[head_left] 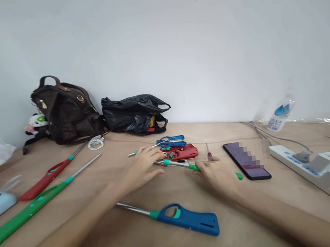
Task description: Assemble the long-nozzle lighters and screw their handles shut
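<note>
My left hand (144, 164) rests on the table with fingers curled over a metal rod beside an opened red lighter shell (183, 152). Blue lighter parts (170, 141) lie just behind the red shell. My right hand (217, 173) grips a green-handled tool (240, 176); its shaft (177, 163) points left toward the red shell. A small red-handled screwdriver (208, 152) lies just beyond my right hand.
A blue long lighter (188, 218) lies near me, with green (28, 210) and red (44, 180) ones at left. A phone (246, 160), a power strip (321, 172) and a bottle (280, 112) are at right. A brown bag (67, 111) and a black plastic bag (135, 115) stand by the wall.
</note>
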The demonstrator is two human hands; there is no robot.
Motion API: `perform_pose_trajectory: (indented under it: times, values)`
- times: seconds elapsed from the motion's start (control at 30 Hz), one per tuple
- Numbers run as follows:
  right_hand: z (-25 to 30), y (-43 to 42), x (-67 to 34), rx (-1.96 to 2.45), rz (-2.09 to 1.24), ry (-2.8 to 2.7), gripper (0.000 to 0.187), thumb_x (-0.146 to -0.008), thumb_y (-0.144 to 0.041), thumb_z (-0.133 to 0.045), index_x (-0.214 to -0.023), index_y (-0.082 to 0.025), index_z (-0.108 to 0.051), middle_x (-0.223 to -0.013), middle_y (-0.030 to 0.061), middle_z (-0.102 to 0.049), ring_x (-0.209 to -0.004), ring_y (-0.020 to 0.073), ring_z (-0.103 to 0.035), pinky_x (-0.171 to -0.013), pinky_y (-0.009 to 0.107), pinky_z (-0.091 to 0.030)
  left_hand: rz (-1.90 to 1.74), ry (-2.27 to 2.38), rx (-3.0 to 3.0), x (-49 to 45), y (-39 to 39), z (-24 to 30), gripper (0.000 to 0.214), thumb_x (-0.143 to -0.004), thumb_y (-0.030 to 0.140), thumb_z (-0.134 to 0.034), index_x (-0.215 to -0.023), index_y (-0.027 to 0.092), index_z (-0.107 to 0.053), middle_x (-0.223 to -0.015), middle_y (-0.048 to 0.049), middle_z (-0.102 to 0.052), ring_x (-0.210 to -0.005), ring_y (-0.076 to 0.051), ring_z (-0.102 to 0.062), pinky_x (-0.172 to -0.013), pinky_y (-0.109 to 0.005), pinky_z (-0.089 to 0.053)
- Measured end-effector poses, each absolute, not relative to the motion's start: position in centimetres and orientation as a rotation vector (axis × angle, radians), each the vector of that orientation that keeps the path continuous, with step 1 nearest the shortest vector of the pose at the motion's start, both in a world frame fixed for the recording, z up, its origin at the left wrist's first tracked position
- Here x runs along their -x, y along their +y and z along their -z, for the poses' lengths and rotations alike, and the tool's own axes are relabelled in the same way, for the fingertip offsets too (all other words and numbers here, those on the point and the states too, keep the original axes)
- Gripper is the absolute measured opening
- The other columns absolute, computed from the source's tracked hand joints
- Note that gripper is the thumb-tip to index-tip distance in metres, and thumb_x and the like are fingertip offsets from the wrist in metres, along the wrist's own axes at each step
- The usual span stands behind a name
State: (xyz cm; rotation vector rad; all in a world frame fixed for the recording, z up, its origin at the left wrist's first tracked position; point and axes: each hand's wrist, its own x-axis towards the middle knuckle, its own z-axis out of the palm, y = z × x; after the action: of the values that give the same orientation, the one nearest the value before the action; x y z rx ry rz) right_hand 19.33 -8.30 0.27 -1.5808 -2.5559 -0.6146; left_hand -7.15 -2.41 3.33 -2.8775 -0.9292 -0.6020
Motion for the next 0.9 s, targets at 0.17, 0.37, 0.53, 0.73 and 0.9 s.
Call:
perform_pose_trajectory:
  times: [0.17, 0.37, 0.53, 0.73, 0.9]
  values:
    - [-0.2, -8.3, -19.2, 1.566, 0.552, -2.581, 0.015, -0.096, -0.027, -0.047, -0.086, -0.017, -0.052, -0.077, 0.0067, -0.071, -0.065, 0.0214, -0.065, -0.066, 0.031, -0.034, 0.564, -0.848, 2.841, 6.7, -2.8, -3.0, 0.022, -0.098, 0.032, -0.046, -0.105, 0.020, -0.062, -0.109, -0.0068, -0.066, -0.112, -0.024, -0.053, -0.096, -0.040, -0.030]
    - [-0.4, -9.1, -18.4, 1.499, 0.545, -2.579, 0.014, -0.095, -0.027, -0.049, -0.085, -0.017, -0.052, -0.074, 0.0074, -0.071, -0.061, 0.0214, -0.065, -0.065, 0.033, -0.035, 0.657, -0.662, 2.749, 5.6, -4.0, -2.6, 0.037, -0.103, 0.028, -0.031, -0.090, 0.015, -0.063, -0.086, -0.0057, -0.067, -0.083, -0.020, -0.058, -0.086, -0.038, -0.035]
    - [-0.4, -10.6, -16.6, 1.344, 0.571, -2.644, 0.013, -0.089, -0.008, -0.050, -0.081, -0.018, -0.052, -0.070, 0.0057, -0.068, -0.059, 0.0194, -0.063, -0.061, 0.032, -0.037, 0.716, -0.497, 2.711, 3.3, -6.4, -1.4, 0.040, -0.103, 0.023, -0.028, -0.081, 0.012, -0.061, -0.071, -0.0045, -0.059, -0.069, -0.019, -0.051, -0.077, -0.035, -0.038]
    - [-0.3, -11.2, -16.0, 1.290, 0.597, -2.699, 0.021, -0.079, 0.002, -0.048, -0.079, -0.019, -0.052, -0.065, 0.0044, -0.066, -0.054, 0.0189, -0.060, -0.058, 0.032, -0.040, 0.737, -0.443, 2.618, 2.5, -7.5, -0.7, 0.037, -0.099, 0.009, -0.027, -0.079, 0.011, -0.059, -0.069, -0.0046, -0.055, -0.069, -0.018, -0.049, -0.080, -0.035, -0.040]
    - [-0.4, -11.4, -16.1, 1.257, 0.590, -2.688, 0.018, -0.084, -0.002, -0.048, -0.078, -0.018, -0.049, -0.063, 0.0035, -0.063, -0.051, 0.0176, -0.058, -0.057, 0.031, -0.037, 0.689, -0.380, 2.511, 2.6, -8.3, -1.4, 0.036, -0.094, 0.001, -0.028, -0.079, 0.009, -0.060, -0.071, -0.0063, -0.057, -0.072, -0.019, -0.051, -0.085, -0.039, -0.039]
